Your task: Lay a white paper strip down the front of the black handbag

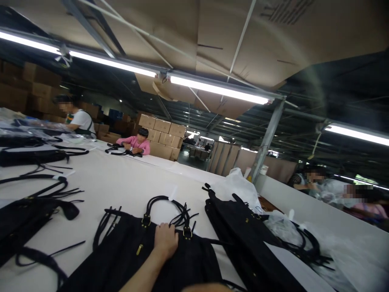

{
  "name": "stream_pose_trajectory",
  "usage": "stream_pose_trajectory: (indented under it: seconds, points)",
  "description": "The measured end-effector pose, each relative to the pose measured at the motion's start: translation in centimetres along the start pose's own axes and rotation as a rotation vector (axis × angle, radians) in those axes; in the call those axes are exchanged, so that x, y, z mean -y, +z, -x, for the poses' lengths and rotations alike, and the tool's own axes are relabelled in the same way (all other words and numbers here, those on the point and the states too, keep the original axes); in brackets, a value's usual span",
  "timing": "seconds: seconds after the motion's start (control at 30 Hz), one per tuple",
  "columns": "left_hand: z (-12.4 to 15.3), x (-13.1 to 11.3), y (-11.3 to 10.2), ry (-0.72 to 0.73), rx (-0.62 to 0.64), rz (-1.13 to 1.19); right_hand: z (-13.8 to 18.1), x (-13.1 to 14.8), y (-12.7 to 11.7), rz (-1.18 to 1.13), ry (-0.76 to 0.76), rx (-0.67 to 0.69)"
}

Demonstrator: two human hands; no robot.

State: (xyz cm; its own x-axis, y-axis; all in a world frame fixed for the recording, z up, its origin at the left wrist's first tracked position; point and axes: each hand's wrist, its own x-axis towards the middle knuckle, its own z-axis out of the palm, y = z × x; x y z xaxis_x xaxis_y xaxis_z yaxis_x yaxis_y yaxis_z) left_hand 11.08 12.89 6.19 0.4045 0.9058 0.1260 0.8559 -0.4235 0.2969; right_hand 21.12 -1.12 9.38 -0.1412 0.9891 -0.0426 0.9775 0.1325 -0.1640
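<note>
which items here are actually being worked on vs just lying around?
In hand: black handbag under the left hand, near its loop handle.
Lying about: second black bag, bags at left, white plastic bag, cardboard boxes, white table.

One bare forearm is seen entering from six o'clock, ending in a hand (165, 240); no sleeve, glove, watch or ring is worn on it.

The black bag (170, 259) under the left hand (165, 241) runs off the bottom edge, its lower half unseen. The fingertips curl out of sight. A second forearm (209, 287) barely enters the frame; its hand is cut off.
</note>
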Motion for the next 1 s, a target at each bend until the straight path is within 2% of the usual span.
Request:
stream_pose_trajectory:
  seconds: [0.07,0.13,0.2,0.3,0.43,0.6,0.7,0.77,0.9,0.93,1.0]
  points:
    - [-2.5,0.2,0.3,-0.035,0.03,0.009,-4.8,-2.6,-2.0,-0.035,0.1,-0.052]
    - [-4.9,0.1,0.4,-0.094,0.063,0.025,-9.3,-4.8,-2.9,-0.059,0.211,-0.111]
    - [-6.4,0.1,0.9,-0.137,0.072,0.052,-12.8,-6.3,-2.5,-0.068,0.338,-0.163]
    - [-7.1,0.2,2.1,-0.132,0.052,0.096,-15.3,-7.1,0.2,-0.064,0.486,-0.194]
    - [-7.0,0.4,3.6,-0.112,0.064,0.17,-15.6,-7.0,3.2,-0.062,0.548,-0.254]
    - [-7.0,0.7,3.7,-0.131,0.022,0.284,-15.4,-8.2,2.8,-0.278,0.572,-0.366]
    - [-7.6,1.1,3.4,-0.175,0.005,0.381,-15.0,-9.4,2.0,-0.555,0.478,-0.379]
    - [-8.3,1.2,3.2,-0.167,0.017,0.467,-14.5,-10.0,1.8,-0.827,0.375,-0.349]
    - [-9.2,0.8,3.3,-0.031,0.043,0.604,-13.4,-10.2,1.9,-1.58,0.188,-0.231]
    - [-9.1,0.5,3.4,0.017,0.05,0.62,-13.3,-10.0,2.0,-1.686,0.168,-0.215]
    - [-8.5,0.1,3.6,0.126,0.07,0.624,-13.3,-9.6,2.1,-1.738,0.151,-0.247]
